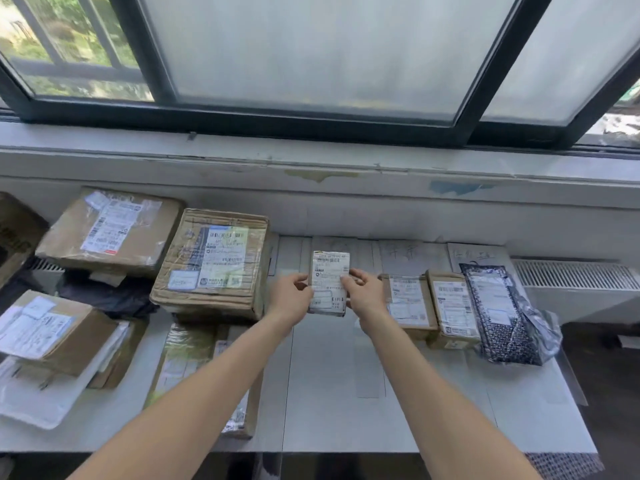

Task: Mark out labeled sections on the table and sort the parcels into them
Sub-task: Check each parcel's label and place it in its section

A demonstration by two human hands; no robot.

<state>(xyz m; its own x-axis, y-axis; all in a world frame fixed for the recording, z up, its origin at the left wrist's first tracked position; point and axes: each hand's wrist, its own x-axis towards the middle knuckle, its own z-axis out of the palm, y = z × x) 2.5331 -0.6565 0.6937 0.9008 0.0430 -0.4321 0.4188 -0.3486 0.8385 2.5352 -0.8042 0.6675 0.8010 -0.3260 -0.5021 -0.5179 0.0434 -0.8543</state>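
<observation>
Both hands hold one small white parcel (328, 283) above the table (329, 393), its label facing up. The left hand (290, 295) pinches its left edge between thumb and curled fingers; the right hand (364, 293) grips the right edge the same way. To the right, two small cardboard boxes (408, 305) (453, 308) and one dark patterned mailer bag (498, 311) lie side by side below two handwritten paper sheets (412, 254). To the left stand three larger cardboard boxes, the nearest (213, 263) just beside the left hand.
</observation>
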